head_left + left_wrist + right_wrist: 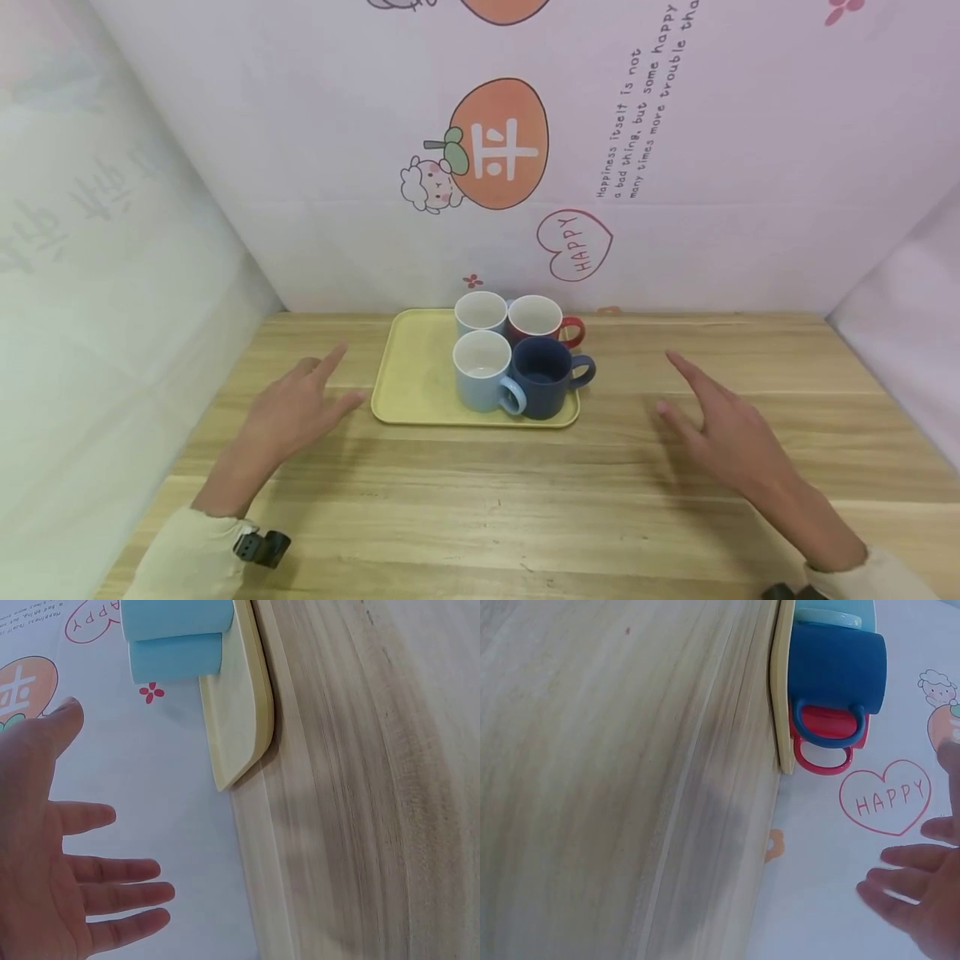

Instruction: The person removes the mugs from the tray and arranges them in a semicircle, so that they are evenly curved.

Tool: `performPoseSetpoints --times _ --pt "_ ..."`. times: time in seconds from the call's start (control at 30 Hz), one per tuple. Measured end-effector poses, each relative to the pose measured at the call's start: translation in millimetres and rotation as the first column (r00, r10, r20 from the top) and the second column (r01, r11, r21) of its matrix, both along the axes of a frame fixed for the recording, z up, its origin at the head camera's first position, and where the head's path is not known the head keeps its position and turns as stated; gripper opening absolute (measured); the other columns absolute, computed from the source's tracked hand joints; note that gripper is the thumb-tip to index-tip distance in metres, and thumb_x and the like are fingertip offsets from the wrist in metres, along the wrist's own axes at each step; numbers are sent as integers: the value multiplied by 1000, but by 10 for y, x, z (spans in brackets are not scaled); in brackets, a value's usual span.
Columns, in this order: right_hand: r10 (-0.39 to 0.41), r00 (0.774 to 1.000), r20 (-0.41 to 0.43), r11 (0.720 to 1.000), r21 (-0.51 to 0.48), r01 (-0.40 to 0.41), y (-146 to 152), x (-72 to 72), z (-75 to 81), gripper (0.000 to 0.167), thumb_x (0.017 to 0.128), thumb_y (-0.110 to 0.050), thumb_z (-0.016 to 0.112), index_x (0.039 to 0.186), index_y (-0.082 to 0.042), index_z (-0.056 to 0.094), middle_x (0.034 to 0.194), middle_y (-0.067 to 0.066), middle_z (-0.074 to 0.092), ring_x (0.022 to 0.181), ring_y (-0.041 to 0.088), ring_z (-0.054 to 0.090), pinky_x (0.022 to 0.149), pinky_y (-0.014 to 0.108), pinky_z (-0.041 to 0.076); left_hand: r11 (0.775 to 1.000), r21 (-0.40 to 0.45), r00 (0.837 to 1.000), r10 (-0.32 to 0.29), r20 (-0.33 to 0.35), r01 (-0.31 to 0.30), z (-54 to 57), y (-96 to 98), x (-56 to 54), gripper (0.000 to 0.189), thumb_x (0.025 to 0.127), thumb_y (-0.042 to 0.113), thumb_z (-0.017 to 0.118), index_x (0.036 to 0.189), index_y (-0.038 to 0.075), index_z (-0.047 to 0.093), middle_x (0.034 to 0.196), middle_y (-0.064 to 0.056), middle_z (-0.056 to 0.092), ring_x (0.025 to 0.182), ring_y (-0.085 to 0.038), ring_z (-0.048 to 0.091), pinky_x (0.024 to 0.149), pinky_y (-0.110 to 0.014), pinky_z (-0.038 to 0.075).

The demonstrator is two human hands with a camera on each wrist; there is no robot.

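A yellow tray (416, 367) lies on the wooden table with several mugs grouped on its right part. At the front stand a light blue mug (477, 390) and a dark blue mug (542, 398), their handles pointing right. Behind them are a second pale blue mug (481, 313) and a red mug (534, 318) with a white inside. My left hand (288, 412) hovers just left of the tray, fingers spread and holding nothing. Off to the tray's right, my right hand (731, 437) is held out with straight fingers, apart from the dark blue mug's handle (829, 735).
The wooden table (450, 508) extends in front of the tray and to both sides. A white printed backdrop (337, 208) rises right behind the tray, and white sheets (112, 292) close off the left and right sides.
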State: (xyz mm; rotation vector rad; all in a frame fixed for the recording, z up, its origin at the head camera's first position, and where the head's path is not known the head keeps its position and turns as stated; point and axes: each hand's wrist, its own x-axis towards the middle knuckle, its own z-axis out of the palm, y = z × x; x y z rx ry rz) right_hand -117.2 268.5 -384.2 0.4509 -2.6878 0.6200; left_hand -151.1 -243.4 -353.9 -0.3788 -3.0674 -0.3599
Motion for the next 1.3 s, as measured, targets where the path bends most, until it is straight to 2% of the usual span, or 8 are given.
performPoseSetpoints --times 0.1,0.2,0.47,0.6,0.77,1.0,1.13,1.3 --pt "16 995 -99 999 -39 -20 -6 -17 -23 60 95 -22 70 147 -3 47 118 26 65 86 42 66 76 60 49 1000 12 1000 6 -2 -6 -2 17 -2 82 99 57 51 156 3 29 132 -38 49 104 -51 59 76 -61 51" --pt "28 988 -152 998 -57 -37 -12 -39 -39 57 93 -20 72 142 -1 52 124 25 64 94 43 66 72 58 51 1000 22 1000 3 -12 -3 0 36 -9 82 99 58 51 156 3 30 132 -37 48 102 -50 60 73 -61 51" --pt "46 993 -108 998 -39 -51 -39 -101 -40 59 93 -24 73 142 0 51 127 25 61 102 41 62 79 59 48 998 67 1000 5 -1 -5 12 77 -50 80 99 55 53 156 4 31 133 -36 46 101 -50 60 73 -62 50" --pt "87 995 -47 992 -90 -91 -77 -127 -34 58 94 -22 72 142 2 50 132 25 57 107 41 59 83 56 48 993 116 1000 14 -27 -11 17 87 -61 77 99 52 55 154 3 35 130 -35 50 102 -50 59 75 -63 49" --pt "162 979 125 958 -257 -125 -146 -128 8 57 98 -18 67 147 0 45 143 21 49 122 42 53 91 37 50 981 194 998 22 -61 -10 -2 81 -79 72 99 45 60 151 0 39 122 -31 57 100 -42 62 76 -58 50" --pt "168 927 335 938 -343 -46 -214 -144 73 64 103 -32 58 157 -12 31 150 22 41 127 44 50 91 62 46 970 242 999 29 -14 -25 -22 81 -141 72 99 46 58 151 -1 39 122 -29 60 90 -33 65 78 -55 49" --pt "168 921 351 934 -355 -35 -227 -174 47 63 103 -33 56 158 -15 29 147 25 43 126 46 50 91 65 44 962 271 999 21 35 -29 -45 70 -161 72 100 45 58 152 -1 37 124 -30 59 88 -30 66 78 -53 51" --pt "170 935 311 916 -401 -33 -244 -199 -12 60 103 -31 58 155 -14 35 147 18 46 126 41 52 93 63 44 944 329 996 13 91 -42 -73 52 -177 70 101 43 57 153 1 36 128 -31 58 94 -34 68 77 -50 53"
